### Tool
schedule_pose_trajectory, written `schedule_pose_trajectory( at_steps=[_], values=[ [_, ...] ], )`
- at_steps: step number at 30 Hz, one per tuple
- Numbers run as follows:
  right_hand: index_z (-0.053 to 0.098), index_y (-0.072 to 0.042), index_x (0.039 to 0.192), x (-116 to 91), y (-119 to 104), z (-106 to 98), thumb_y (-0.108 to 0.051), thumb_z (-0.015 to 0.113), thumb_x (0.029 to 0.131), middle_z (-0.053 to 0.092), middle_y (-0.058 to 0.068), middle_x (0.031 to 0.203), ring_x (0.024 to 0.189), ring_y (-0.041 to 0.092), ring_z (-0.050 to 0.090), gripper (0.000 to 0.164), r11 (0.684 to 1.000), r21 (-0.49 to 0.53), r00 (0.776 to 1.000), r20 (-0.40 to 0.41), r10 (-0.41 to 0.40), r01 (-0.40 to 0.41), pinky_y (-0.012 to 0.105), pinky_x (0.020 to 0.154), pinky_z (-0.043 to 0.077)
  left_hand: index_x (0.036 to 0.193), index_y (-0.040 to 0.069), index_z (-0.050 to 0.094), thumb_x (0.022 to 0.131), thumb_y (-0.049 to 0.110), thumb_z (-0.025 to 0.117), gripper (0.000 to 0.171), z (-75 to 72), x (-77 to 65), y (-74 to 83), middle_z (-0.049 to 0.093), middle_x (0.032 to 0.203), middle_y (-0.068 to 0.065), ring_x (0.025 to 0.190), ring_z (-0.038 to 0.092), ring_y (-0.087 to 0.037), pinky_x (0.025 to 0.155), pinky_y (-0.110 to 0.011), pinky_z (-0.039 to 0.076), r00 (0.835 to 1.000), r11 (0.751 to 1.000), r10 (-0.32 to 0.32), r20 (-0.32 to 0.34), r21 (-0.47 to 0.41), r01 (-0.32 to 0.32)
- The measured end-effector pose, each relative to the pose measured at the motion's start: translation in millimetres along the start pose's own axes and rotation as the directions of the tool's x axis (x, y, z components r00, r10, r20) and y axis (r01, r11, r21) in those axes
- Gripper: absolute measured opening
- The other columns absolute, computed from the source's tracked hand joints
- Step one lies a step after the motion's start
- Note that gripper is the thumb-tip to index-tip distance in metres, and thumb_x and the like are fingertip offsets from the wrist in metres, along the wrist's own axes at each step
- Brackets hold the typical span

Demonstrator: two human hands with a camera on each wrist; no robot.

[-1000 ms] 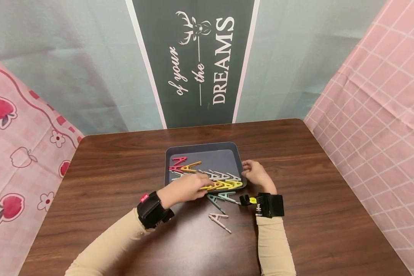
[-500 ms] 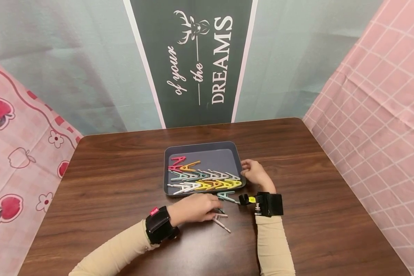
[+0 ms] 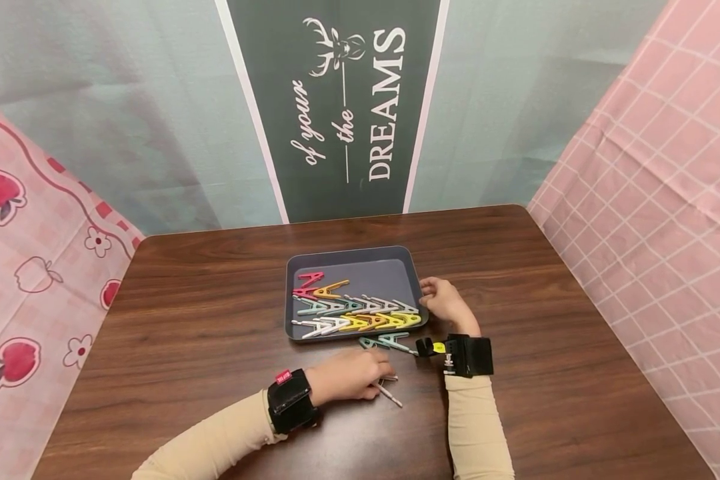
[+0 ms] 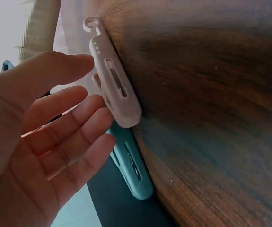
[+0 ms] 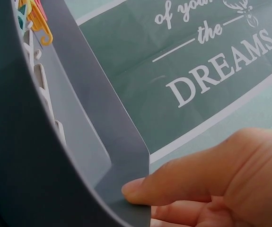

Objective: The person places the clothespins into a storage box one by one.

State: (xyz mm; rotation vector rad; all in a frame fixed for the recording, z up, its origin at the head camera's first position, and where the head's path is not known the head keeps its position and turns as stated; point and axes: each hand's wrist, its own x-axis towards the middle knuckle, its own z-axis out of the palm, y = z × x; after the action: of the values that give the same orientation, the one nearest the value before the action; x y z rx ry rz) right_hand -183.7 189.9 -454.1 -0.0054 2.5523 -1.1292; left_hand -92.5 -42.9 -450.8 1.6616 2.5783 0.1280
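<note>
My left hand [image 3: 349, 375] is low over the table at a pale pink clothespin [image 3: 391, 398], partly covering it. In the left wrist view the thumb tip and loosely bent fingers are right at the edge of this clothespin [image 4: 119, 90], not closed round it. My right hand [image 3: 447, 303] pinches the right side of a dark grey tray [image 3: 399, 273]; its thumb [image 5: 138, 191] lies inside the wall, the other fingers outside. Inside the tray, white, grey, teal and yellow clothespins [image 3: 372, 321] lie in two overlapping rows, with red and orange ones [image 3: 331, 289] behind.
Two teal clothespins [image 3: 394, 341] lie on the wooden table [image 3: 216, 287] against the tray's front side. Behind the table hangs a curtain with lettering [image 3: 348, 120], and pink cloths [image 3: 654, 167] hang at both sides.
My left hand has come out from over the tray, moved toward me past the teal clothespins and reached the pale pink one. The right hand has stayed on the tray.
</note>
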Motion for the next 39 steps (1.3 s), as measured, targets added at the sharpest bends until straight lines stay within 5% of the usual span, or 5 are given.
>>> schedule_pose_trajectory(
  at_steps=[10, 19, 31, 39],
  values=[
    [0.045, 0.008, 0.136, 0.0, -0.1, 1.4, -0.002, 0.052, 0.093, 0.052, 0.032, 0.134, 0.123, 0.044, 0.053, 0.045, 1.0, 0.01, 1.0, -0.003, 0.018, -0.018, 0.049, 0.096, 0.054, 0.105, 0.024, 0.068, 0.08, 0.027, 0.072, 0.025, 12.0, 4.4, 5.6, 0.064, 0.094, 0.012, 0.089, 0.062, -0.002, 0.066, -0.012, 0.054, 0.999, 0.994, -0.032, 0.013, 0.101, 0.031],
    [0.046, 0.008, 0.135, -1.0, 0.6, 2.0, -0.003, 0.052, 0.093, 0.054, 0.032, 0.133, 0.122, 0.043, 0.055, 0.044, 1.0, 0.002, 1.0, -0.003, 0.018, -0.018, 0.048, 0.095, 0.054, 0.1, 0.023, 0.068, 0.079, 0.027, 0.073, 0.022, 14.1, 5.7, 6.3, 0.063, 0.09, 0.011, 0.084, 0.062, -0.002, 0.066, -0.01, 0.053, 1.0, 0.995, -0.025, 0.004, 0.095, 0.024],
    [0.045, 0.009, 0.136, -1.9, -0.6, 1.8, -0.003, 0.051, 0.093, 0.053, 0.032, 0.133, 0.121, 0.044, 0.055, 0.045, 1.0, -0.003, 1.0, 0.0, 0.009, -0.009, 0.049, 0.095, 0.054, 0.106, 0.016, 0.068, 0.082, 0.023, 0.072, 0.026, -11.3, 3.8, -9.0, 0.063, 0.098, 0.005, 0.088, 0.059, -0.004, 0.077, -0.011, 0.054, 0.999, 0.999, -0.051, -0.006, -0.009, 0.051],
    [0.045, 0.009, 0.135, -1.5, -0.1, 0.5, -0.003, 0.052, 0.093, 0.054, 0.032, 0.133, 0.122, 0.044, 0.054, 0.045, 1.0, -0.008, 1.0, 0.004, 0.005, -0.005, 0.049, 0.096, 0.054, 0.111, 0.01, 0.068, 0.081, 0.014, 0.073, 0.031, -28.5, 0.3, -22.7, 0.062, 0.098, 0.001, 0.084, 0.056, -0.005, 0.074, -0.012, 0.052, 0.994, 0.996, -0.044, -0.1, -0.078, 0.036]
  ],
)
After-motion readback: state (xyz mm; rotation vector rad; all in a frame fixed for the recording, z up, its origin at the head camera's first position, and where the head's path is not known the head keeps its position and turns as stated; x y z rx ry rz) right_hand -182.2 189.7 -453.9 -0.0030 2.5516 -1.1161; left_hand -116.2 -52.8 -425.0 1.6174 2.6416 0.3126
